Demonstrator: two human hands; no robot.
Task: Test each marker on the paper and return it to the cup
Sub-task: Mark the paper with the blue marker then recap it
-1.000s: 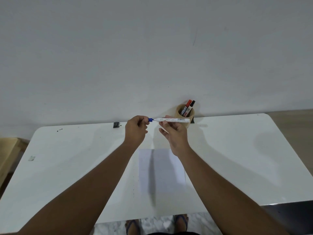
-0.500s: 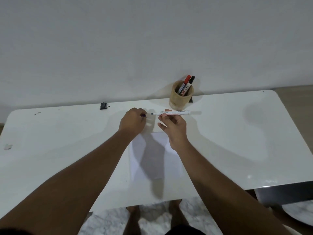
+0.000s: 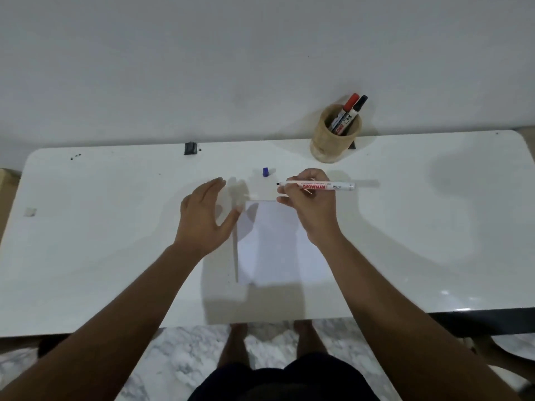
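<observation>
My right hand [image 3: 311,208] grips a white marker [image 3: 318,186] held level above the far edge of the paper [image 3: 278,250], its bare dark tip pointing left. The marker's blue cap [image 3: 265,171] stands on the table just beyond the paper. My left hand [image 3: 207,217] hovers flat with fingers spread at the paper's left edge, holding nothing. A tan cup [image 3: 333,140] at the back of the table holds two markers, one red-capped [image 3: 347,107] and one black-capped [image 3: 359,105].
The white table [image 3: 115,227] meets a white wall at the back. A small black clip [image 3: 190,148] sits at the back edge, and a bit of tape [image 3: 30,212] lies far left. My feet and marble floor show below the front edge.
My left hand pulled the blue cap off the marker, set it on the table and opened. The head camera tilted down, so the table fills more of the view.
</observation>
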